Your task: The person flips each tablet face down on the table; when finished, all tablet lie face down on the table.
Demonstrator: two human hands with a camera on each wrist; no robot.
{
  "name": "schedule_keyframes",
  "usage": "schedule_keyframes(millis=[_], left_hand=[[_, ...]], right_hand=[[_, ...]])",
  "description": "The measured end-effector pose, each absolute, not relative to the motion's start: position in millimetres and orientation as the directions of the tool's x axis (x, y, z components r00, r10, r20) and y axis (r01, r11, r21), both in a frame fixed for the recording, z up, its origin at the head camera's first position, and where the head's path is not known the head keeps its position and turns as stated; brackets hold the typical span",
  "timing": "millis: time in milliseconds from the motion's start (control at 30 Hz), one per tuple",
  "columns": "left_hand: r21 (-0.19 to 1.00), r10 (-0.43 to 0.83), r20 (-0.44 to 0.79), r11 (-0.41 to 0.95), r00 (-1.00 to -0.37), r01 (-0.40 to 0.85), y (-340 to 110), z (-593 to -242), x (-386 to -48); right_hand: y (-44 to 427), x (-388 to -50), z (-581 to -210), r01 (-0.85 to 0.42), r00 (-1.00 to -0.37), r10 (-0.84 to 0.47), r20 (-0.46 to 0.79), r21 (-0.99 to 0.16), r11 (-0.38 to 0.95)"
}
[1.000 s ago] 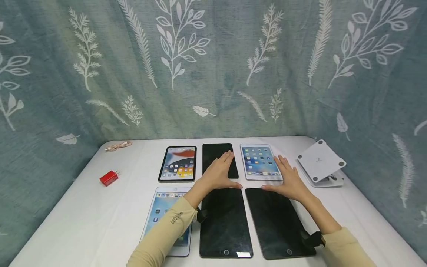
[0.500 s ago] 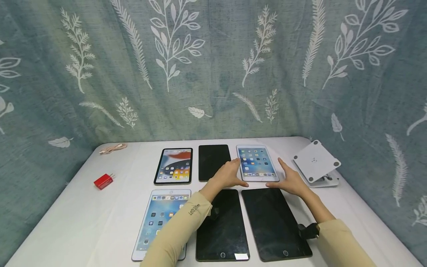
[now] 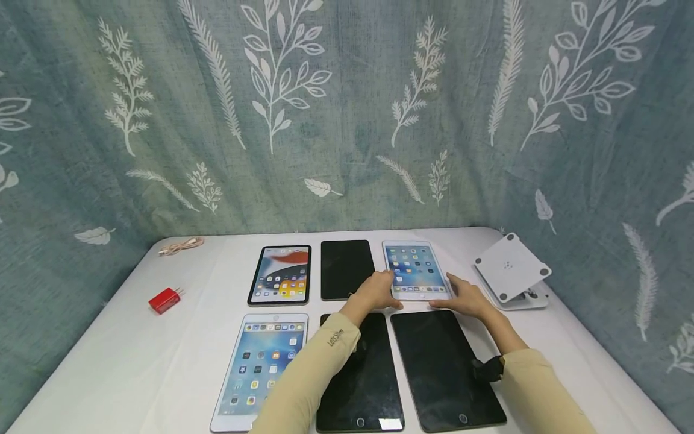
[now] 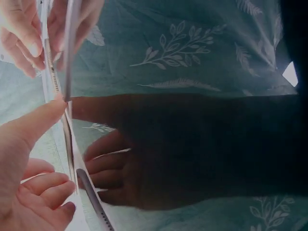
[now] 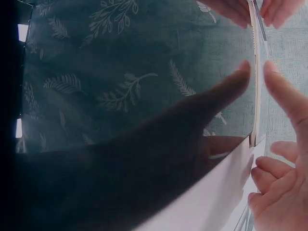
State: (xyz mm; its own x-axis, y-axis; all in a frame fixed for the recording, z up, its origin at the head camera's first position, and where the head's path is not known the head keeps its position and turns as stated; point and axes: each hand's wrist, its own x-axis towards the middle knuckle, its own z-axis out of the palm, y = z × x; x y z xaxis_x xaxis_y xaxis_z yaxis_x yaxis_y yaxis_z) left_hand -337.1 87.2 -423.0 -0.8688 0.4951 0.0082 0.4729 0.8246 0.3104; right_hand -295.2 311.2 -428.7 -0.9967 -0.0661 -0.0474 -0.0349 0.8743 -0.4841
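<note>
White tablet [image 3: 416, 263], back right, between left hand [image 3: 376, 293] and right hand [image 3: 466, 299], thumbs spread wide, contact unclear. Black tablets [image 3: 439, 367] lie nearer, a sleeve [image 3: 310, 381] crossing one; a stand [image 3: 511, 266] sits right. Only wrist views show hands mirrored in glass [image 4: 192, 72].

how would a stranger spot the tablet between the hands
On the white table, find the stand at the right. Left of it, in the far row, the white tablet lies between the left hand and the right hand. It is white-framed and lit, unlike the black tablet to its left.
</note>
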Motion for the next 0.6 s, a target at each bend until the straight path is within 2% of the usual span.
schedule_keyframes(millis=[167,433,600], left_hand=[[0.341,0.488,-0.033,0.826,-0.872,0.449,90.0,-426.9,-336.9],[0.252,0.54,0.009,0.813,-0.842,0.524,92.3,-426.9,-336.4],[0.237,0.543,-0.005,0.816,-0.84,0.527,94.8,-425.6,-335.8]], right_hand=[[312.4,-295.4,-432.3,-0.011,-0.995,-0.055,-0.078,-0.48,0.877],[310.2,-297.9,-435.1,-0.008,-0.998,-0.038,-0.051,-0.484,0.875],[303.4,-299.6,-436.3,0.041,-0.999,0.018,-0.045,-0.588,0.808]])
